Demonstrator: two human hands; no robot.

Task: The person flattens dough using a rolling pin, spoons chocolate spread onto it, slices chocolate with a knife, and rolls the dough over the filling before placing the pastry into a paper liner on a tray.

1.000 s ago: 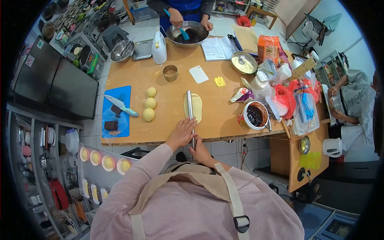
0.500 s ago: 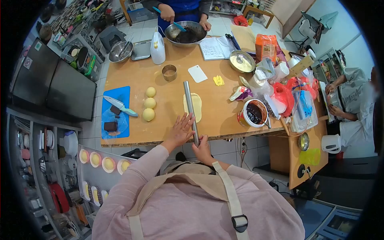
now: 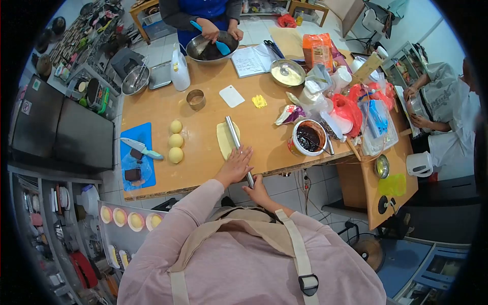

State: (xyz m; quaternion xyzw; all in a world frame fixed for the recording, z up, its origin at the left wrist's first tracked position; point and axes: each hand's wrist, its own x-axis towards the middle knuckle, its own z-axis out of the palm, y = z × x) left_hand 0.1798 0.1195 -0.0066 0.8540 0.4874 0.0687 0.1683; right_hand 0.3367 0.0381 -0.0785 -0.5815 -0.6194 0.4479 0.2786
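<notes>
A metal rolling pin (image 3: 233, 133) lies slantwise along the right side of a flattened oval of pale dough (image 3: 223, 144). My left hand (image 3: 236, 165) rests flat on the pin with its fingers stretched out, just below the dough. At the table's front edge, my right hand (image 3: 258, 192) is closed around the pin's near end, its thumb up and part of its grip hidden. Left of the dough, three round dough balls (image 3: 176, 141) stand in a column.
A knife (image 3: 142, 148) and dark blocks lie on a blue board (image 3: 147, 175) at left. To the right are a tub of dark filling (image 3: 310, 138) and red bags (image 3: 347, 114). Opposite, a person stirs a bowl (image 3: 212, 47) with a blue spatula; another person works at far right.
The view has turned, shifting the table contents left. The pin has moved from the dough's left-middle to its right side, my hands moving with it. The other person's spatula has swung across the bowl.
</notes>
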